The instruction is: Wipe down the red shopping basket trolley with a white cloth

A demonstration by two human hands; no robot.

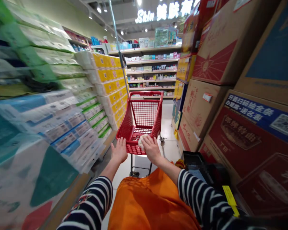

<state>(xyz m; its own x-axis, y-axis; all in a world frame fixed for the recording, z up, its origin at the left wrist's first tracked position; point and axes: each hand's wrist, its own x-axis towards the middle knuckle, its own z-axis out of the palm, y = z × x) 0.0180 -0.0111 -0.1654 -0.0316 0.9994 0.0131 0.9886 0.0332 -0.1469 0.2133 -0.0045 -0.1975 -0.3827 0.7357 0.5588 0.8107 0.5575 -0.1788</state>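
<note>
In front of me stands a red plastic shopping cart with grid walls. My right hand has its fingers round a crumpled white cloth, which lies against the near rim of the cart. On the rim's left corner rests my left hand, its fingers stretched out and apart, with nothing in it. The cart's basket has only its grid floor showing.
Stacked tissue packs line the left side. Cardboard cartons rise on the right, with a black bin low beside them. Shelves of small goods stand behind the cart, and a thin pole is left of it.
</note>
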